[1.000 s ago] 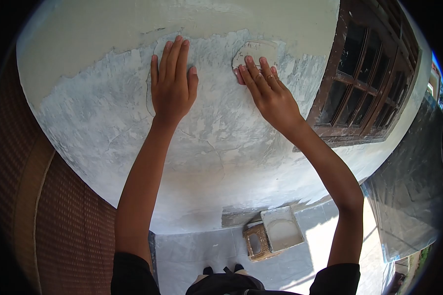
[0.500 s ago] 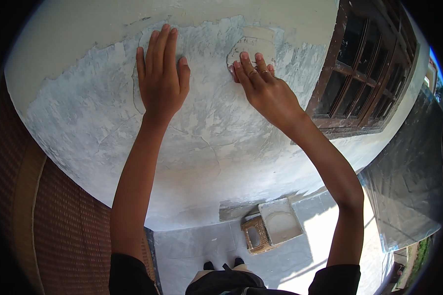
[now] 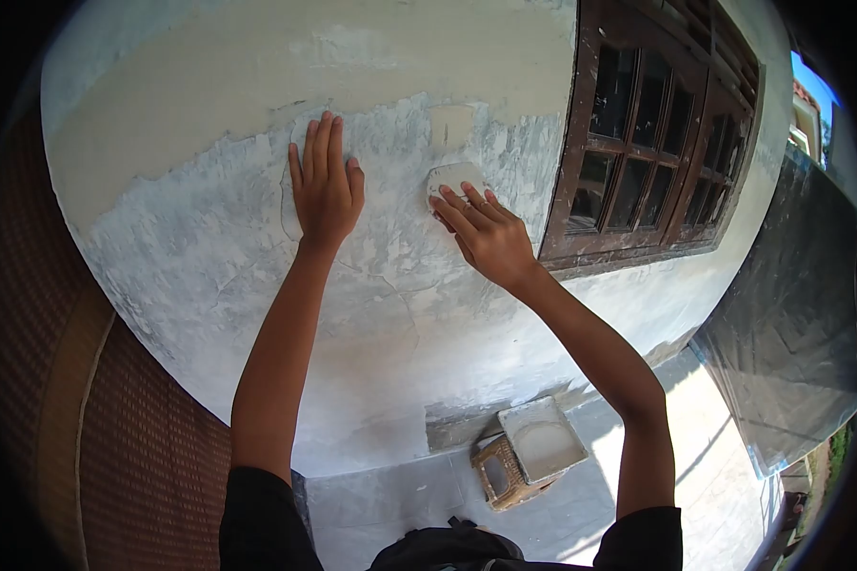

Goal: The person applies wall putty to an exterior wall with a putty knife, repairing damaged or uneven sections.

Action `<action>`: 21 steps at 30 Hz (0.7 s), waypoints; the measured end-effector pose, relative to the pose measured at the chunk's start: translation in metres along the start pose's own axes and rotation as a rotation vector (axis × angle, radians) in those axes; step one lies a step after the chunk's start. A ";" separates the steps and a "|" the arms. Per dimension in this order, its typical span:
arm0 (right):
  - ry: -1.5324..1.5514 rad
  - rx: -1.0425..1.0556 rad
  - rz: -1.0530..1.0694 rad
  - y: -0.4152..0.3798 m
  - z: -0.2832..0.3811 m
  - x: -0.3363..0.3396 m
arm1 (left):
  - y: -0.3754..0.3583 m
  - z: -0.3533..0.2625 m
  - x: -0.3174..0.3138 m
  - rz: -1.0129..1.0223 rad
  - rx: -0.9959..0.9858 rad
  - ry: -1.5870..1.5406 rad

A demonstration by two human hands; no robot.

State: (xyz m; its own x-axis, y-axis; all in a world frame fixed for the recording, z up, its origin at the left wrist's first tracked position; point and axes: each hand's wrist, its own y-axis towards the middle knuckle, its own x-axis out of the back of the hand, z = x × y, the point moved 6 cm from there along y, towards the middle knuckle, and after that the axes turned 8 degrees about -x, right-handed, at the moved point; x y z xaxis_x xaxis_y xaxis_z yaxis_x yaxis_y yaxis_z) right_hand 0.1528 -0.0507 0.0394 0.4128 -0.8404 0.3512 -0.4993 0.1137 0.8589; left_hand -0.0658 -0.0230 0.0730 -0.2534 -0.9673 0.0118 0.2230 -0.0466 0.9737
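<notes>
Four fingers (image 3: 322, 147) of the left hand (image 3: 325, 200) lie straight in the head view, nearly side by side, thumb spread away from them. Its palm looks flat on the wall (image 3: 371, 333), grasping nothing visible, though what lies beneath is hidden; set like this, it probably steadies the upward reach. Across from it, nearer the window (image 3: 633, 143), the right hand (image 3: 490, 228) holds a pale pad (image 3: 455, 174) against the wall. These fingers are slightly bent and a little apart over the pad's outer face, likely to spread pressure evenly and keep it flat; how the thumb sits is hard to tell. Just above the pad is a cream patch (image 3: 450, 127). Low down, near the foot of the wall, a tray (image 3: 560, 468) with pale paste (image 3: 543, 443) rests partly over a stool (image 3: 517, 485), perhaps raised for easier reach.
</notes>
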 end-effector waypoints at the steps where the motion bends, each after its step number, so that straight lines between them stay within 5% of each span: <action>1: -0.003 0.000 -0.004 0.003 0.003 0.003 | 0.000 -0.001 0.000 -0.005 -0.003 0.000; 7: 0.264 -0.130 -0.127 0.032 -0.010 0.026 | -0.001 0.001 0.001 0.008 0.005 0.019; 9: 0.561 -0.445 -0.106 0.042 -0.043 0.028 | -0.002 0.000 0.000 0.014 -0.002 0.023; 12: 0.771 -0.578 -0.153 0.064 -0.079 0.037 | -0.002 0.000 0.000 0.009 0.003 0.029; 19: 0.696 -0.497 -0.220 0.073 -0.085 0.045 | -0.004 0.002 -0.002 0.014 0.022 0.046; 21: 0.475 -0.284 -0.257 0.064 -0.064 0.054 | -0.004 0.002 -0.003 0.017 0.020 0.045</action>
State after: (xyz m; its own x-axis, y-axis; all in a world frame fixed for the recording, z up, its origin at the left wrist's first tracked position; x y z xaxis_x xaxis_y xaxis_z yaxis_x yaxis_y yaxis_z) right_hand 0.1921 -0.0552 0.1375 0.8205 -0.5387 0.1912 -0.1430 0.1304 0.9811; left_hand -0.0676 -0.0198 0.0698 -0.2067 -0.9782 0.0189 0.2085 -0.0252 0.9777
